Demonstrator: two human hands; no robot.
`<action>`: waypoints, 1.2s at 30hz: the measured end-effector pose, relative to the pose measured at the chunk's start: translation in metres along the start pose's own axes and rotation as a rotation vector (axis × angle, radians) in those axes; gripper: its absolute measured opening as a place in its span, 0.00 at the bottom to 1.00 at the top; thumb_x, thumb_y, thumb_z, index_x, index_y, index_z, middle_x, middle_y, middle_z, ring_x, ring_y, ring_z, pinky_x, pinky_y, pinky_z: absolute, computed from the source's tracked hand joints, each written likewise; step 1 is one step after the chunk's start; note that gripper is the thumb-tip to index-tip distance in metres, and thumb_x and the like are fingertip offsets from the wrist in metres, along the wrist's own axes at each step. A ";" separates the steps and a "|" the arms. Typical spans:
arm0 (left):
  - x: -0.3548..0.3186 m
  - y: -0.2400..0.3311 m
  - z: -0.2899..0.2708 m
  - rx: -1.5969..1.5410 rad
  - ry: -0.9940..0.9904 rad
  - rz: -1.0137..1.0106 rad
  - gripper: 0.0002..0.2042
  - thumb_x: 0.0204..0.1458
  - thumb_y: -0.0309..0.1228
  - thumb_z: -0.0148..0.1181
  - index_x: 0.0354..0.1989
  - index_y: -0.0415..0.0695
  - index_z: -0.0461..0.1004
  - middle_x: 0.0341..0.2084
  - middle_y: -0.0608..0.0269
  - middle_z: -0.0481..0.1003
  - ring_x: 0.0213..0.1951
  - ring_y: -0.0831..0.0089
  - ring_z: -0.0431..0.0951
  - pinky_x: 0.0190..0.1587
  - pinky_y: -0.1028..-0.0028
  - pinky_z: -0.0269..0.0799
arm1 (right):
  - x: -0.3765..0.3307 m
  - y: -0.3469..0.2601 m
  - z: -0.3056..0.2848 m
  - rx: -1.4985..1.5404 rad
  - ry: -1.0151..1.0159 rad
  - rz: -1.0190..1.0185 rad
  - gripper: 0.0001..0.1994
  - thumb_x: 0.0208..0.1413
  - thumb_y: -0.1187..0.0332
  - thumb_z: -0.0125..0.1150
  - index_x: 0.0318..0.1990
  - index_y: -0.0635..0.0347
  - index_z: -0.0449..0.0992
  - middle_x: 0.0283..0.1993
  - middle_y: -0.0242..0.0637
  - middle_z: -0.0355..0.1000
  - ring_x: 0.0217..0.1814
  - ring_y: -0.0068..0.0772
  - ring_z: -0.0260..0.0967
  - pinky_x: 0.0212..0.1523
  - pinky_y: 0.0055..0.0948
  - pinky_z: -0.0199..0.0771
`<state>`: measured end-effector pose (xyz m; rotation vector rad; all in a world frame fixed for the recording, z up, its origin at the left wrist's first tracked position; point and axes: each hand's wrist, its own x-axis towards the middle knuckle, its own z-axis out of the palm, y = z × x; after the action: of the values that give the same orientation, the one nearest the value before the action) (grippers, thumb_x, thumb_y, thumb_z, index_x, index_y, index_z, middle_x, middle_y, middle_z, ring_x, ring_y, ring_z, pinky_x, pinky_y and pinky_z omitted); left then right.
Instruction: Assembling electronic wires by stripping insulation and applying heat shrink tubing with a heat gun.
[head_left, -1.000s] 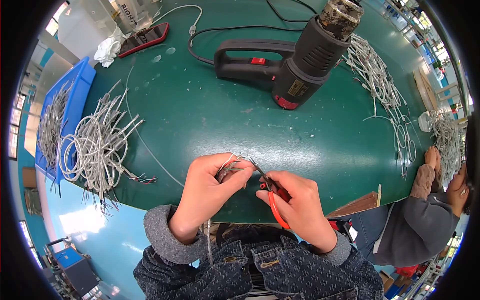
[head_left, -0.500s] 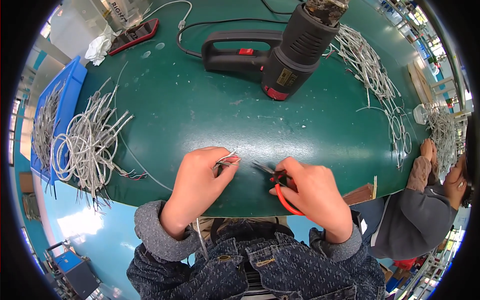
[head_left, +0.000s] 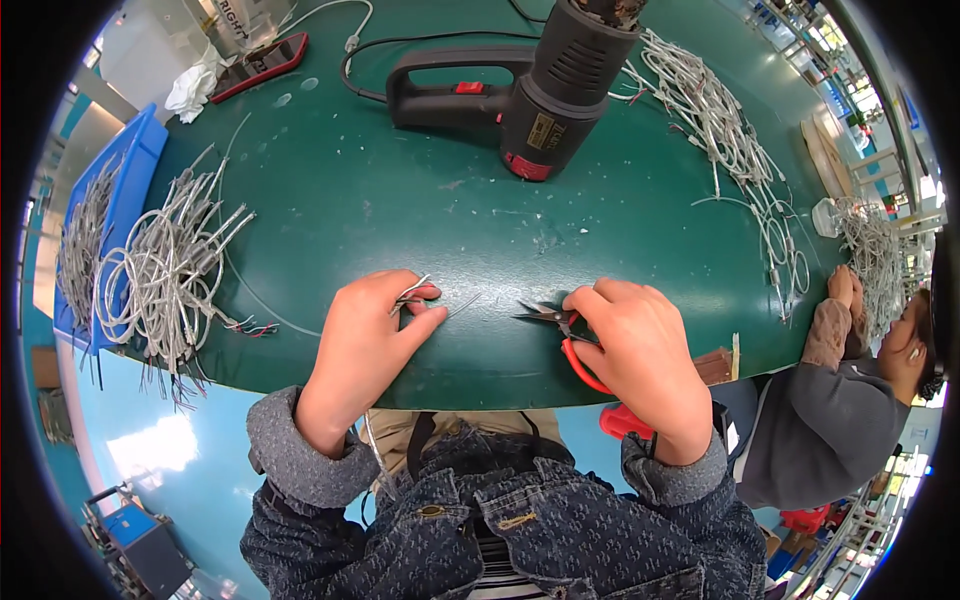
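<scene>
At the far left, a blue tray (head_left: 135, 185) holds 1 heap of thin grey cables (head_left: 85, 240). Just beside it, a larger tangle of grey cables (head_left: 165, 275) lies on the green desk (head_left: 400, 220), with some coloured wire ends reaching past the edge. Behind that tangle, toward the back, are a crumpled white tissue (head_left: 192, 93) and, next to it, a phone (head_left: 262, 67) with a red edge.

Next comes the left hand (head_left: 365, 335), over the front part of the desk. It is closed on 1 grey cable (head_left: 372, 440), which hangs below the wrist in front of the jacket; the cable's loose wire ends (head_left: 412, 293) show between the thumb and the index finger, whose tips stand a little apart.

Behind the hands, a black heat gun (head_left: 550, 115) with a red switch rests on the desk, its cord running off to the left.

To the right of the wires, apart from them, are red-handled scissors (head_left: 582, 365), their 2 dark blades spread and pointing left. The right hand (head_left: 640, 345) is clamped around their handles.

Farther right, another bundle of grey cables (head_left: 725, 140) stretches along the desk. At the far right sits another person (head_left: 835, 440) in a dark grey top, both hands near 1 more pile of cables (head_left: 870, 255).
</scene>
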<state>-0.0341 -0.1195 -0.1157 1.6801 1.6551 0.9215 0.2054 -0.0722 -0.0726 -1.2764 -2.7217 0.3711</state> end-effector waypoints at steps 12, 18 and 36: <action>-0.030 0.022 -0.017 -0.280 -0.041 -0.085 0.11 0.56 0.26 0.46 0.31 0.33 0.75 0.17 0.66 0.66 0.19 0.82 0.62 0.23 0.79 0.58 | 0.004 0.022 0.022 -0.229 0.545 0.108 0.09 0.40 0.77 0.61 0.32 0.59 0.73 0.32 0.35 0.69 0.40 0.41 0.64 0.37 0.34 0.62; -0.050 0.013 -0.018 -0.390 -0.107 0.071 0.12 0.58 0.24 0.43 0.40 0.32 0.74 0.19 0.69 0.62 0.16 0.85 0.59 0.21 0.82 0.56 | 0.024 -0.025 0.068 0.075 0.444 -0.059 0.07 0.40 0.75 0.62 0.29 0.59 0.72 0.30 0.34 0.67 0.35 0.39 0.64 0.35 0.33 0.61; -0.073 0.043 -0.015 -0.654 0.098 -0.129 0.09 0.54 0.20 0.51 0.39 0.32 0.76 0.20 0.64 0.69 0.15 0.84 0.67 0.16 0.85 0.57 | 0.005 -0.051 0.030 1.414 0.260 0.245 0.04 0.49 0.84 0.53 0.31 0.68 0.71 0.32 0.40 0.72 0.29 0.26 0.71 0.27 0.22 0.74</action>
<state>-0.0201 -0.1948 -0.0771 1.0865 1.2979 1.3159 0.1586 -0.1052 -0.0881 -0.9898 -1.3520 1.5819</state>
